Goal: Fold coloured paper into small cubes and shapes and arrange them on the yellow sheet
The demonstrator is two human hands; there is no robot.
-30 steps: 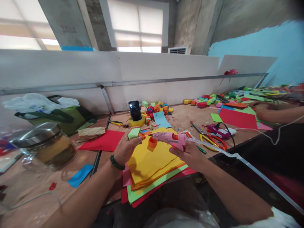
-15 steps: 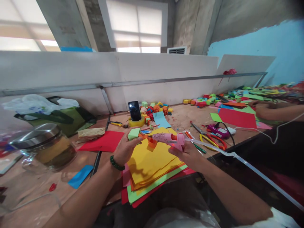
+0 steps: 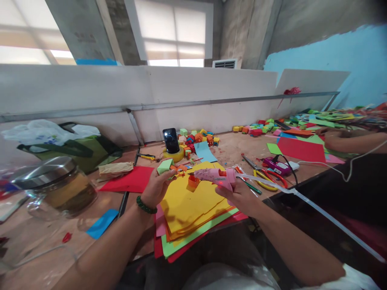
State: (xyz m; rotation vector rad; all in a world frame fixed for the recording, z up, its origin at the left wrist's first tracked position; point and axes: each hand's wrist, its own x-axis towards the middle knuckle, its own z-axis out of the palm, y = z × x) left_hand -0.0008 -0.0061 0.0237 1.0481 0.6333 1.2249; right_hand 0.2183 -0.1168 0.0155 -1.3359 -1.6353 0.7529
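My left hand (image 3: 157,186), with a green bead bracelet at the wrist, is closed on a small folded paper piece (image 3: 165,166), light green with orange parts at its right side. In my right hand (image 3: 238,196) is a pink glue gun (image 3: 216,175), gripped by its handle. Its nozzle points left and stops just short of the orange parts. A clear glue stick (image 3: 260,182) runs out of its back. Below both hands lies a stack of coloured paper (image 3: 193,209), yellow on top. A small orange paper piece (image 3: 193,183) sits on the stack under the nozzle.
A phone (image 3: 171,141) leans on a yellow tape roll, beside a heap of small paper cubes (image 3: 199,139). Scissors (image 3: 260,169) and a purple device (image 3: 276,166) lie at right. A glass teapot (image 3: 60,189) stands at left. Another person's hand (image 3: 335,137) is at far right.
My left hand has moved slightly left and down with the paper piece, which has turned. A wider gap separates it from the glue gun's nozzle. The right hand has barely moved.
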